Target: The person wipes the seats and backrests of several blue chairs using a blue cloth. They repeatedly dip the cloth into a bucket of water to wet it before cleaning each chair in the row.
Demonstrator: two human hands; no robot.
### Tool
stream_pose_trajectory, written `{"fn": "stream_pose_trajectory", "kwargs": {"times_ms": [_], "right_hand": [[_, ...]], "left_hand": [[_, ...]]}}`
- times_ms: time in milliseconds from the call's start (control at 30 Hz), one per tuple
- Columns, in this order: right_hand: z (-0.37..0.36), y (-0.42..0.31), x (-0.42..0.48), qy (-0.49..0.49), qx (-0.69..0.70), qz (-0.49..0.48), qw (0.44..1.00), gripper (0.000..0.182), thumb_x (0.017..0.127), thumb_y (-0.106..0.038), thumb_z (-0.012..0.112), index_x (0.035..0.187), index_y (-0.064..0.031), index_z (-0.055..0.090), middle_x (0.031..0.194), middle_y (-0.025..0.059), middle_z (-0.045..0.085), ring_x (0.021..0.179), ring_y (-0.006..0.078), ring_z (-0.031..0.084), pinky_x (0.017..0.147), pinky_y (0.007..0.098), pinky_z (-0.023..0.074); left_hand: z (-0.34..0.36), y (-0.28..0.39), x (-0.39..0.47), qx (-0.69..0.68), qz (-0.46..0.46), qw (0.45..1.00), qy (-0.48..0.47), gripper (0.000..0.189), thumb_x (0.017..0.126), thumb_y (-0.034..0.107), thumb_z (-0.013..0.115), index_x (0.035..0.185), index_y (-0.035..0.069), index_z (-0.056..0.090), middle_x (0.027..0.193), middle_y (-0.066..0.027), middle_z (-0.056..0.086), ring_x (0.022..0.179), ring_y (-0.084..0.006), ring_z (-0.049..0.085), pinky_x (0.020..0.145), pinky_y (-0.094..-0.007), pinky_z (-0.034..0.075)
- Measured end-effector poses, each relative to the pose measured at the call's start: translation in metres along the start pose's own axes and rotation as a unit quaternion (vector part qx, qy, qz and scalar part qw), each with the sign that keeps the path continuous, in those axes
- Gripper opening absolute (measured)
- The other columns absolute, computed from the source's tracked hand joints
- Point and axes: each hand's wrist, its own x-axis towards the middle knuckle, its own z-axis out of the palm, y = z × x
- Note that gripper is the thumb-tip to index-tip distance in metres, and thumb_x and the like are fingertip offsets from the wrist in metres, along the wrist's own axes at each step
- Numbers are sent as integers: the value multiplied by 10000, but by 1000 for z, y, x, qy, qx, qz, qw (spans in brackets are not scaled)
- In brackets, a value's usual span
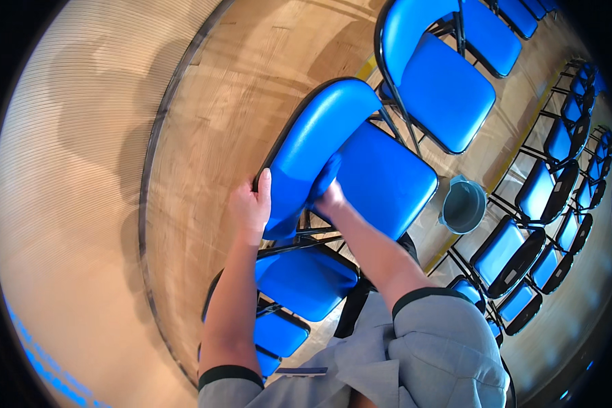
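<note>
A folding chair with a blue padded backrest [311, 148] and a blue seat [382, 178] stands in front of me, its frame black. My left hand [252, 204] grips the outer edge of that backrest, thumb on the padding. On the seat side of the backrest, my right hand [331, 196] is pressed against a blue cloth [328, 171]; its fingers are mostly hidden, and the cloth nearly matches the padding in colour.
Another blue folding chair [446, 94] stands beyond, and more blue seats [306, 280] lie nearer my body. A grey-blue plastic bucket [464, 206] is on the wooden floor [214, 127] at the right. Further chair rows [507, 255] stand behind it; a ribbed wall [81, 153] curves along the left.
</note>
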Motion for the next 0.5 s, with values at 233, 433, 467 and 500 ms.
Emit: {"fn": "stream_pose_trajectory", "kwargs": {"times_ms": [233,433,467,500], "right_hand": [[-24,46,-93,206,-292,83,930,735,948,-486,618,1509,-92,352,1465,111,484,1316,277,473,1104,460,371],[92,-119,-69,156,-221,-280,921,500,953,-417,651,1301,-65,584,1323,99,575,1169,221,552,1039,357,423],[101,-138,-52,126,-268,-355,887,482,954,-398,652,1292,-59,592,1329,111,554,1192,223,527,1047,361,408],[107,-147,-40,94,-313,-420,847,465,955,-379,653,1282,-53,601,1335,123,533,1215,226,503,1054,366,393]], "left_hand": [[-3,-7,-2,-42,-21,999,-27,529,974,528,537,905,29,697,678,-161,660,661,-356,665,595,-451,497],[4,-36,-18,-318,-57,941,103,496,1056,423,446,1301,6,562,1132,-193,662,1102,-246,621,955,-356,462],[6,-35,-30,-349,-108,926,94,524,1075,380,416,1426,-8,436,1377,-213,523,1300,-274,487,1112,-367,341],[7,-35,-50,-427,-133,882,150,540,1073,354,424,1467,-13,382,1428,-210,471,1324,-284,471,1125,-378,336]]}}
